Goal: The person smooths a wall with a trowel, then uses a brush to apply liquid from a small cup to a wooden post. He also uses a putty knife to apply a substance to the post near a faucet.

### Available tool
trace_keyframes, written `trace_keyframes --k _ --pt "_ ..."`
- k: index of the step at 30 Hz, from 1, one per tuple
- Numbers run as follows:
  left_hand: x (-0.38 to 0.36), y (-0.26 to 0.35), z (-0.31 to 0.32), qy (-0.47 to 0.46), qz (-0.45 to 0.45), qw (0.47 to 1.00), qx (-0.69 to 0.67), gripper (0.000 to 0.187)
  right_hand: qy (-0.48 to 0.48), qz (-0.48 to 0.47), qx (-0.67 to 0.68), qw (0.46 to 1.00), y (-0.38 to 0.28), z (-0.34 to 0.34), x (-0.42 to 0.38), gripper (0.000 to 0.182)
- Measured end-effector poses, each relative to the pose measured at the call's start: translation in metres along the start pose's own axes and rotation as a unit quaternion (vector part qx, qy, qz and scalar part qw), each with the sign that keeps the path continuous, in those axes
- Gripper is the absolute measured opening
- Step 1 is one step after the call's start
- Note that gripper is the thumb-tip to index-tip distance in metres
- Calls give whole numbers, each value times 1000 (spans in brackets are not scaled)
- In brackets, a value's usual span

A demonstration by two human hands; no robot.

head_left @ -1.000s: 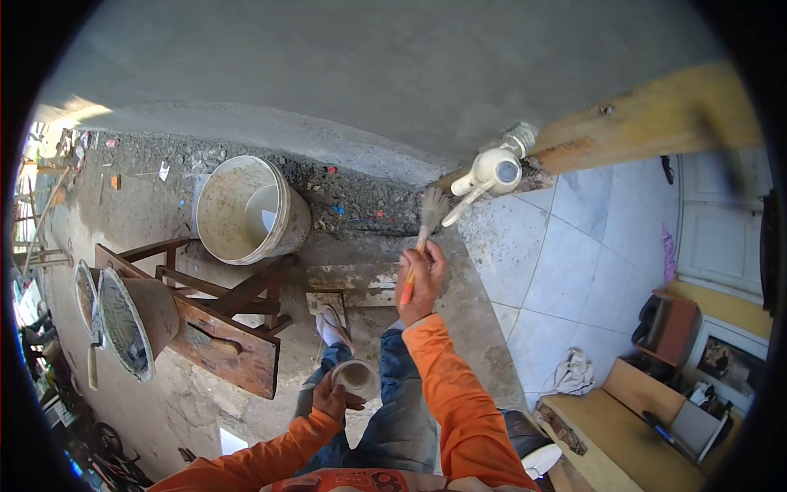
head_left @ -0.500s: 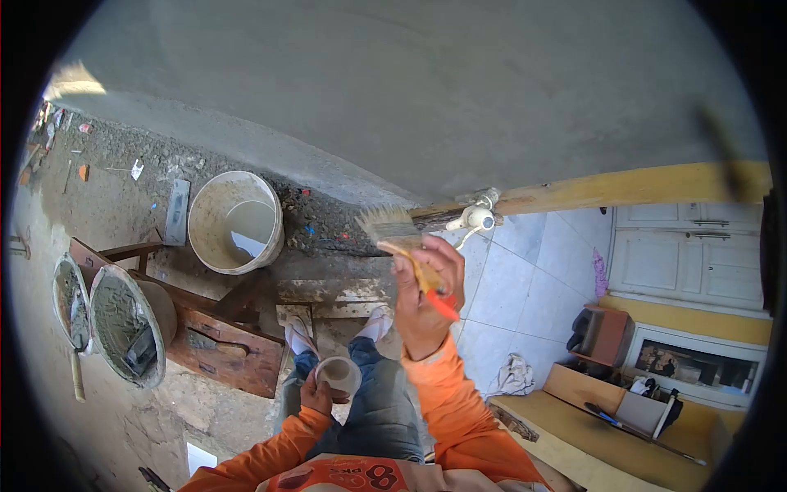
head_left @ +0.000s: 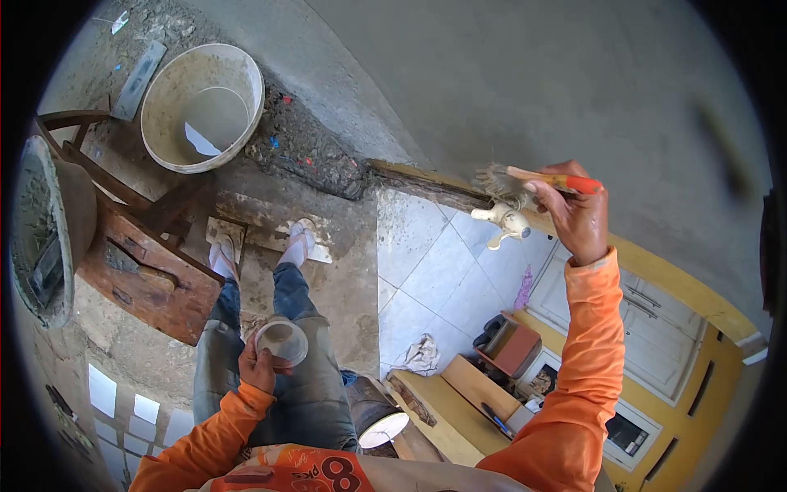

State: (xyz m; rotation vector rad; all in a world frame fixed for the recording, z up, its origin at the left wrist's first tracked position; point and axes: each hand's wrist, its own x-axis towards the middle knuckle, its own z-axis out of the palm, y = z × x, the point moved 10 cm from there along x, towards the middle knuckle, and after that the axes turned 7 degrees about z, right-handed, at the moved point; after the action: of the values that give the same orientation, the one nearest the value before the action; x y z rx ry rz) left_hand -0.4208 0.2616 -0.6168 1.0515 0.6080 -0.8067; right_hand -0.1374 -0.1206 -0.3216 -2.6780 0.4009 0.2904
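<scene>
In my right hand (head_left: 578,209) is a paintbrush (head_left: 553,178) with a wooden and red handle, my fingers closed round it. Its bristles point left, against or close to the grey plastered wall (head_left: 492,74), just above a cream tap (head_left: 504,221). Low down near my lap, my left hand (head_left: 258,366) grips a small plastic cup (head_left: 282,342) by its side; the cup holds some greyish liquid.
A large bucket (head_left: 203,107) with water stands upper left, beside a metal float (head_left: 139,80). A wooden bench (head_left: 156,275) carries a trowel, with a tub of wet mortar (head_left: 41,234) beyond. Lower right are a yellow ledge (head_left: 434,402) and a brown box (head_left: 508,346).
My right hand has carried the brush right and up to the wall above the tap. My left hand still holds the cup. The view has turned and shifted, so the bucket appears higher and further left.
</scene>
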Motion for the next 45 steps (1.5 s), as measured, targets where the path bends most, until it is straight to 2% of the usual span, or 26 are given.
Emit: trace_keyframes --k 1,2,4,9,11,15,17,18,20,25,30,32,37,45 --pt "0 -4 -4 -2 -2 1000 -1 45 -3 -36 -73 997 -1 10 3 20" --pt "1 -5 -4 -2 -10 1000 -6 45 -9 -33 -78 996 1 19 6 20" --pt "2 5 -7 18 14 1000 19 42 -23 -102 -94 990 -10 37 8 21" --pt "5 9 -6 27 25 999 10 44 -20 -99 -126 987 7 49 19 22" --pt "3 7 -7 21 28 999 14 45 -8 -106 -192 976 12 43 15 19" --pt "3 4 -8 7 22 999 24 46 24 -139 -230 963 -15 14 -3 17" --pt "6 8 -5 10 31 999 20 45 31 54 -16 998 3 -11 -1 16" --pt "6 7 -6 10 28 999 21 45 29 56 -16 998 0 -13 0 16" --pt "8 8 -5 11 34 999 21 45 99 -17 12 995 -16 -28 0 16" --pt "8 6 -8 13 21 999 24 46 136 -61 32 988 8 -27 -12 15" --pt "9 7 0 2 31 999 32 46 242 -35 92 965 46 -58 -65 16" --pt "8 9 9 -27 44 998 39 47 267 -17 192 944 70 -55 -81 17" --pt "10 11 26 -54 55 995 69 49 244 -33 119 962 100 -23 -83 12" --pt "13 11 45 -76 71 989 109 47 327 23 181 927 134 -66 -129 15"
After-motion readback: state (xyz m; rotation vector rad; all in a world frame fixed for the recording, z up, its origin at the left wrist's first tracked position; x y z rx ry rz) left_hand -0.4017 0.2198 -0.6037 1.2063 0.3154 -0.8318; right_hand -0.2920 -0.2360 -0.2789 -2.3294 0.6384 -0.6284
